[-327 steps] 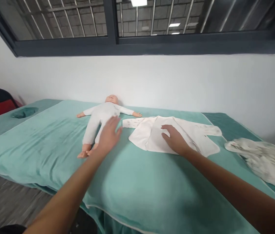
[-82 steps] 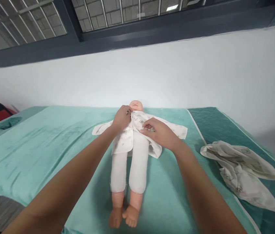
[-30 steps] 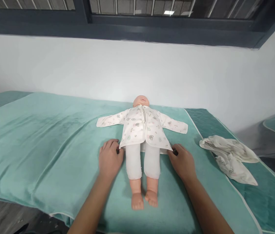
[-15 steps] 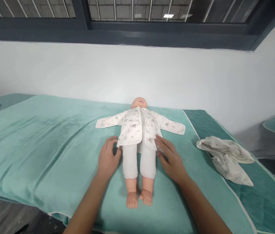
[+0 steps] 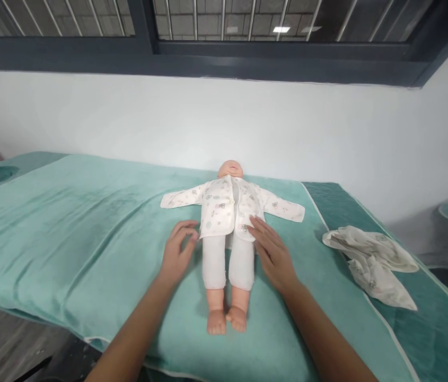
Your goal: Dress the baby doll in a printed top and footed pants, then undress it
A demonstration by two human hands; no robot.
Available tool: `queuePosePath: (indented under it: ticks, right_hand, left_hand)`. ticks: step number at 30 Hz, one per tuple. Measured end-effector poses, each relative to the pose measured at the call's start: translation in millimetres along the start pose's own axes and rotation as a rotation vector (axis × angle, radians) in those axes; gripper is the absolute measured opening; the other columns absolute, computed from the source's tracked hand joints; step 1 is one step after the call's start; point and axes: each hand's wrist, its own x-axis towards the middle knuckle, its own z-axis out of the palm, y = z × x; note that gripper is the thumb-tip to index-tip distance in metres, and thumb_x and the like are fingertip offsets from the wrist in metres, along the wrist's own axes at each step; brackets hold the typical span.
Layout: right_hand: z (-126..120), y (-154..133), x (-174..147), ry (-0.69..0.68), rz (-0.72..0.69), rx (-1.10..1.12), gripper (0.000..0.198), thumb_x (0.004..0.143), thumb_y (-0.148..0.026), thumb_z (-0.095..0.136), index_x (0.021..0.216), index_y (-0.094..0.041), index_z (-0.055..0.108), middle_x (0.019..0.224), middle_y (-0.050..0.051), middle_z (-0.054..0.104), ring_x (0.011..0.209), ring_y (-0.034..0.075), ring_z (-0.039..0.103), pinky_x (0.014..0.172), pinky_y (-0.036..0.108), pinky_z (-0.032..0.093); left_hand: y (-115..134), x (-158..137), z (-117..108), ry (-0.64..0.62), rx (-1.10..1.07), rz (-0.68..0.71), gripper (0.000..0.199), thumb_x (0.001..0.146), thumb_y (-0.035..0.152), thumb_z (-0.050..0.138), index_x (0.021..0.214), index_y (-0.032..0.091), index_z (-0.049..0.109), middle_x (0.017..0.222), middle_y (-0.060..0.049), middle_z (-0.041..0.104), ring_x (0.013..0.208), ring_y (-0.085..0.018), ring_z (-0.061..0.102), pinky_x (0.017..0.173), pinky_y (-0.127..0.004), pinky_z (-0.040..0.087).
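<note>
head view: shirt [image 5: 218,209] on doll [image 5: 213,260], front parted. right hand [image 5: 273,252] open at doll's hip; left hand [image 5: 178,249] half-curled opposite, grip unclear. straightening probably needs light, even tugs.

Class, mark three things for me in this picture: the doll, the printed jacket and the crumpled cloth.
Doll [image 5: 213,262]: head view, on one white-covered leg.
Printed jacket [image 5: 218,209]: head view, on a front panel.
Crumpled cloth [image 5: 371,259]: head view, on its bunched middle.
</note>
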Motion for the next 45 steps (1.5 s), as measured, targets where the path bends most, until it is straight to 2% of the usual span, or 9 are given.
queuePosePath:
  ticks: [3, 5, 8, 13, 17, 25, 35, 41, 45]
  right_hand:
    - [-1, -5, 0, -0.011, 0.011, 0.006, 0.052, 0.097, -0.015, 0.045, 0.147, -0.033, 0.044, 0.153, 0.005, 0.045, 0.144, 0.025, 0.037, 0.115, 0.054, 0.037]
    - [-1, -7, -1, -0.032, 0.009, -0.023, 0.056, 0.096, -0.018, 0.050, 0.149, -0.033, 0.040, 0.155, 0.005, 0.042, 0.145, 0.026, 0.035, 0.116, 0.055, 0.035]
    - [0, -8, -1, -0.068, 0.003, -0.060, 0.060, 0.094, -0.024, 0.056, 0.151, -0.033, 0.036, 0.157, 0.005, 0.039, 0.146, 0.027, 0.033, 0.117, 0.056, 0.033]
    - [1, -8, -1, -0.077, 0.034, -0.050, 0.058, 0.094, -0.025, 0.056, 0.149, -0.032, 0.038, 0.157, 0.004, 0.039, 0.146, 0.027, 0.032, 0.116, 0.054, 0.035]
    - [2, -8, -1, -0.074, 0.048, -0.030, 0.057, 0.094, -0.024, 0.056, 0.148, -0.032, 0.040, 0.156, 0.004, 0.039, 0.146, 0.027, 0.032, 0.116, 0.053, 0.036]
    - [3, -8, -3, -0.066, 0.046, -0.028, 0.055, 0.094, -0.024, 0.055, 0.147, -0.032, 0.041, 0.156, 0.004, 0.040, 0.146, 0.026, 0.032, 0.117, 0.052, 0.035]
    - [6, -6, -1, -0.079, -0.007, -0.121, 0.054, 0.096, -0.024, 0.052, 0.148, -0.030, 0.039, 0.157, 0.005, 0.039, 0.148, 0.027, 0.030, 0.115, 0.055, 0.036]
    - [9, -5, 2, -0.046, -0.041, -0.179, 0.049, 0.098, -0.017, 0.045, 0.145, -0.028, 0.044, 0.154, 0.005, 0.043, 0.146, 0.024, 0.033, 0.116, 0.052, 0.036]
    - [13, -3, 9, -0.020, -0.043, -0.111, 0.044, 0.098, -0.014, 0.041, 0.139, -0.028, 0.050, 0.151, 0.005, 0.047, 0.146, 0.023, 0.035, 0.115, 0.051, 0.037]
  left_hand:
    - [-27, 23, -4, 0.130, 0.173, -0.083, 0.021, 0.091, 0.029, 0.047, 0.105, 0.021, 0.060, 0.123, -0.011, 0.061, 0.121, -0.025, 0.054, 0.107, -0.043, 0.041]
    - [-49, 45, -10, 0.184, 0.319, -0.158, 0.034, 0.088, 0.031, 0.050, 0.118, 0.016, 0.057, 0.129, -0.016, 0.058, 0.127, -0.030, 0.048, 0.110, -0.046, 0.036]
    - [-80, 77, -22, 0.263, 0.322, -0.419, 0.043, 0.090, 0.042, 0.048, 0.123, 0.015, 0.056, 0.131, -0.018, 0.058, 0.127, -0.032, 0.049, 0.107, -0.045, 0.038]
    - [-111, 108, -31, 0.259, 0.266, -0.560, 0.037, 0.086, 0.045, 0.053, 0.114, 0.022, 0.062, 0.106, -0.009, 0.072, 0.100, -0.028, 0.064, 0.085, -0.038, 0.046]
    - [-122, 115, -29, 0.288, 0.226, -0.562, 0.024, 0.082, 0.037, 0.057, 0.102, 0.026, 0.066, 0.099, -0.003, 0.072, 0.089, -0.022, 0.065, 0.075, -0.031, 0.044]
    - [-130, 115, -30, 0.427, 0.179, -0.509, 0.023, 0.085, 0.025, 0.047, 0.102, 0.021, 0.061, 0.090, -0.003, 0.066, 0.078, -0.016, 0.059, 0.067, -0.026, 0.043]
    - [-126, 112, -28, 0.428, 0.303, -0.495, 0.021, 0.074, 0.015, 0.056, 0.094, 0.021, 0.060, 0.089, -0.006, 0.064, 0.087, -0.024, 0.058, 0.076, -0.034, 0.042]
    - [-126, 111, -28, 0.446, 0.324, -0.427, 0.027, 0.072, 0.007, 0.049, 0.094, 0.019, 0.059, 0.099, -0.008, 0.064, 0.092, -0.022, 0.059, 0.081, -0.035, 0.045]
    - [-114, 108, -29, 0.463, 0.343, -0.337, 0.028, 0.076, 0.005, 0.043, 0.094, 0.019, 0.059, 0.102, -0.009, 0.064, 0.101, -0.024, 0.057, 0.088, -0.037, 0.044]
